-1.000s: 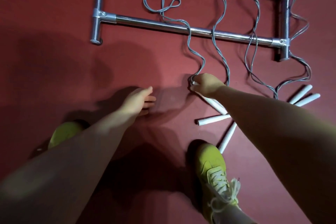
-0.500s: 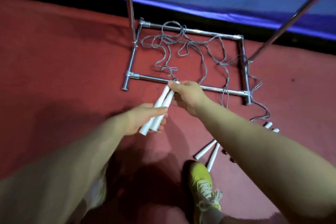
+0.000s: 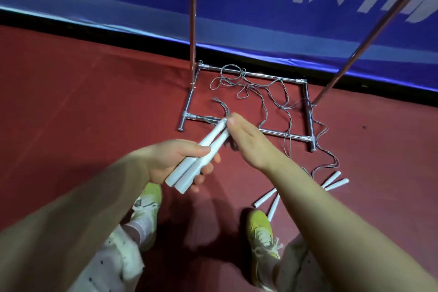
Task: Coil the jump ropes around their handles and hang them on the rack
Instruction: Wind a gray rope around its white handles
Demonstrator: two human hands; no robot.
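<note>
Two white jump-rope handles (image 3: 199,153), side by side, slim and tapered: lower halves gripped in left hand (image 3: 175,161), fingers curled beneath, thumb over. Right hand (image 3: 246,140) pinches their far tips where grey cord (image 3: 220,108) emerges. Beyond: tangled grey ropes (image 3: 256,92) lying across chrome rack base (image 3: 284,134).

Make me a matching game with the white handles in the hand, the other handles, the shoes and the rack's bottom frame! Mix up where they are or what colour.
Things:
1. pair of white handles
2. loose handles
3. shoes
4. rack base

Matches:
A. yellow-green
B. shiny metal, with grey rope lying across it
C. gripped in the left hand
D. lying on the red floor on the right

Pairs: 1-C, 2-D, 3-A, 4-B
</note>
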